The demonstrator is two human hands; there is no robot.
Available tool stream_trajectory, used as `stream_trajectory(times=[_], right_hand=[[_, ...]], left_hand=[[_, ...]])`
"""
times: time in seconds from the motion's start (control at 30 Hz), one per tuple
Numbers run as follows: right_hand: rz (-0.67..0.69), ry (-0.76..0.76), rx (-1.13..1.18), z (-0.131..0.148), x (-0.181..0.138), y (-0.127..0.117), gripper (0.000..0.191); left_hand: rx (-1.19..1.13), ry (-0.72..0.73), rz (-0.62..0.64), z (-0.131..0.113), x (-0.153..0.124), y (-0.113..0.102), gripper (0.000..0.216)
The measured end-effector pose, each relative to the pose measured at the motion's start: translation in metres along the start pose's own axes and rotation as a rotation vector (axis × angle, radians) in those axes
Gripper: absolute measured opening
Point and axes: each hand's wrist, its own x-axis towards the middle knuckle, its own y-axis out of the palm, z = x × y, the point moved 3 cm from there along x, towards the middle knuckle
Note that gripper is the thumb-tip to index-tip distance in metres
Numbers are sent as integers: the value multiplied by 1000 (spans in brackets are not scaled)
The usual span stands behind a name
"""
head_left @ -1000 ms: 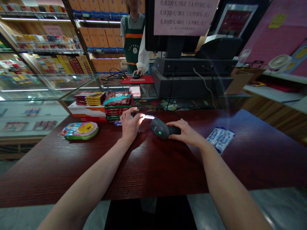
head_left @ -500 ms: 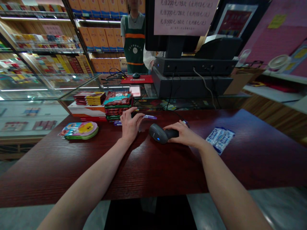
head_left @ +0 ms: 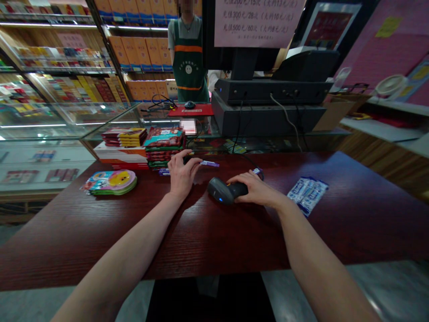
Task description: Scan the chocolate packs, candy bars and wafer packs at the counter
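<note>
My right hand (head_left: pixel 257 191) is wrapped round the handle of a dark barcode scanner (head_left: pixel 221 192) that rests low on the dark red wooden counter (head_left: pixel 214 232), its head pointing left with a small blue light showing. My left hand (head_left: pixel 181 174) pinches a thin purple and white packet (head_left: pixel 208 164) by its left end, held just above the counter in front of the scanner. Stacks of red and teal flat packs (head_left: pixel 164 143) stand right behind my left hand.
A round colourful pack (head_left: pixel 112 182) lies at the counter's left, blue and white sachets (head_left: pixel 307 194) at its right. Behind are a glass display case (head_left: pixel 67 129), a till with a monitor (head_left: pixel 268 94) and cables, and a person in a green apron (head_left: pixel 188 53) by the shelves.
The bright scan beam on the packet has gone out and the scanner's light went from green to blue. My right hand lowered the scanner slightly towards me. The person behind drew a hand off the mouse.
</note>
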Motion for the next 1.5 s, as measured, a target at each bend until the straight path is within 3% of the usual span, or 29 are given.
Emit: stream_trajectory(times=[0.1,0.2,0.33,0.6,0.97,1.3,1.5], right_hand=[[21,21,84,1,-4,-6,63],[-16,29,172,4,-6,-13,53],[-194,61,161,4,-2,-14,32],[-461,51,31,4,21,-3,23],[-548,48,33,8,32,2,9],[-542,82,276,9,33,4,13],[-527,93,280,11,34,4,11]], left_hand=[[-1,1,6,-1,0,0,17],[-18,-1,13,-2,1,-1,17],[-57,0,31,-4,1,-1,16],[-158,5,144,-13,1,1,16],[-247,-53,177,-14,1,6,12],[-333,-87,225,-16,0,9,12],[-333,-85,267,-15,-1,12,16]])
